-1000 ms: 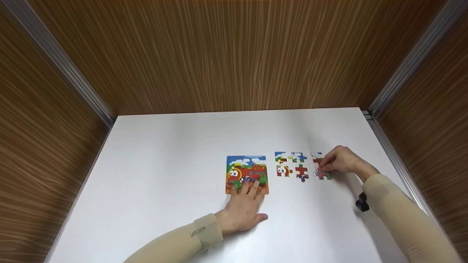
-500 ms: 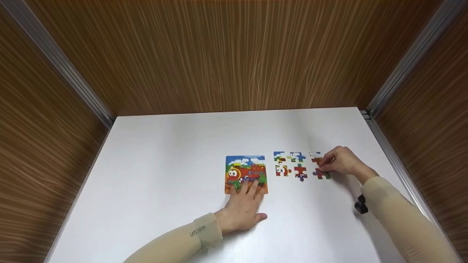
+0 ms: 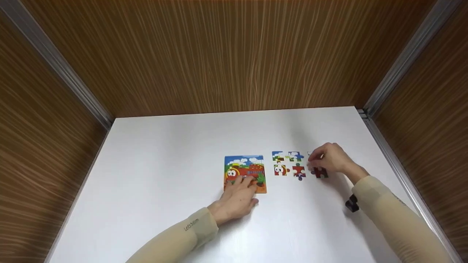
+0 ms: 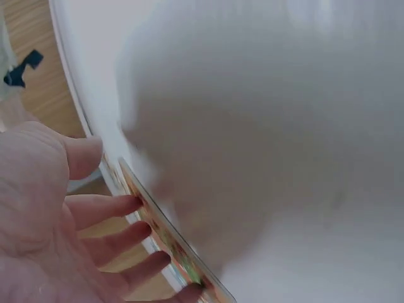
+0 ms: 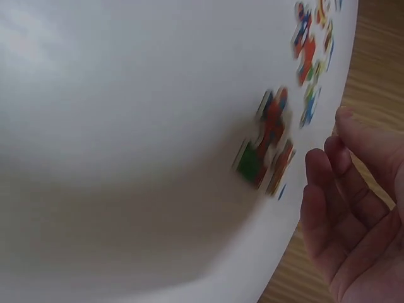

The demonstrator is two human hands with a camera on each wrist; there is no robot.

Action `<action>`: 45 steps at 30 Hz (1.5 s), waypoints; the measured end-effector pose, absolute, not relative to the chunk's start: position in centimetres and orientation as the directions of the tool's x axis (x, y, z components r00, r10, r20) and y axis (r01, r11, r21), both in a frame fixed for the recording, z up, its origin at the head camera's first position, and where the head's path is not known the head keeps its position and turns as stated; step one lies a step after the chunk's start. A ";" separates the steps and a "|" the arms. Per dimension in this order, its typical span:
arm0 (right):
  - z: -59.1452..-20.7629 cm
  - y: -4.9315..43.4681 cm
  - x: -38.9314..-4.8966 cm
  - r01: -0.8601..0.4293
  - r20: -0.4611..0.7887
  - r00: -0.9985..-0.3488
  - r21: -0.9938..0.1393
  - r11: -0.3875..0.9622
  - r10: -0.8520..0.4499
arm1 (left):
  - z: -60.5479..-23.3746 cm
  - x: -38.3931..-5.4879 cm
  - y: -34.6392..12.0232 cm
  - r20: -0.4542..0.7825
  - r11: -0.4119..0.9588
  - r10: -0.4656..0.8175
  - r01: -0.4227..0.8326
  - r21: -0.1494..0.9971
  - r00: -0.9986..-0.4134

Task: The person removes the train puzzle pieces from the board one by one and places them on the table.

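Observation:
My left hand lies over the lower part of a square jigsaw board printed with a red cartoon train. In the left wrist view its fingertips touch the board's face and the thumb stands apart. My right hand hovers over the right end of two rows of loose jigsaw pieces. In the right wrist view its fingers bend loosely and nothing sits between them. Just below it lies a red and green piece. The upper right piece is mostly hidden by the hand.
Left of the right hand lie an eyed piece, a red piece and two sky pieces, one being a blue and white piece. A black device shows at the right wrist. Wood-grain panels enclose the white table.
My right hand has left the red and green piece and shifted up and left over the upper right piece. My left hand has slid farther up the board, its fingers more bent.

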State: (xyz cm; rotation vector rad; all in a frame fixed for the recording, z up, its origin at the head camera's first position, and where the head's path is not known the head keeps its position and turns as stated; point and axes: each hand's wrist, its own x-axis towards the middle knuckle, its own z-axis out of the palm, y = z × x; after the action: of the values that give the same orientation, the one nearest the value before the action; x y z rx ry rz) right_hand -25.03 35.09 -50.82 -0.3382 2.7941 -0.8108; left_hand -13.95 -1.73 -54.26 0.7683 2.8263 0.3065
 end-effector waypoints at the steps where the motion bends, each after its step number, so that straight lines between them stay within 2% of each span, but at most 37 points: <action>1: -50.8 34.6 -25.0 -0.167 -0.130 -0.950 -0.553 0.816 -0.283 | -54.2 -14.2 -2.1 -0.117 0.843 0.513 0.473 0.256 -0.851; 6: -50.6 31.7 -24.7 -0.231 -0.074 -0.941 -0.572 0.787 -0.330 | -54.4 -16.0 -4.7 -0.072 0.838 0.478 0.431 0.335 -0.875; 15: -51.4 26.0 -24.4 -0.336 0.027 -0.908 -0.644 0.687 -0.419 | -55.2 -19.0 -9.9 -0.165 0.866 0.419 0.338 0.369 -0.893; 24: -51.5 19.9 -23.5 -0.345 -0.073 -0.839 -0.696 0.629 -0.540 | -55.2 -20.1 -11.3 -0.235 0.867 0.463 0.382 0.321 -0.855; 35: -52.2 14.3 -23.5 -0.446 -0.062 -0.722 -0.720 0.532 -0.689 | -55.5 -19.9 -11.1 -0.242 0.880 0.444 0.369 0.298 -0.863; 45: -53.8 12.8 -23.8 -0.472 -0.105 -0.719 -0.653 0.593 -0.687 | -55.5 -19.9 -10.4 -0.249 0.887 0.437 0.368 0.279 -0.864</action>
State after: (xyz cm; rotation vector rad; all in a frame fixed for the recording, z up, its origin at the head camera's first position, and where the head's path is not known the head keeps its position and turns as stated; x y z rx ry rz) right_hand -23.76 12.82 -53.84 -0.9375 2.4783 -0.8680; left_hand -19.87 -10.36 -55.46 0.6022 2.7481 0.3200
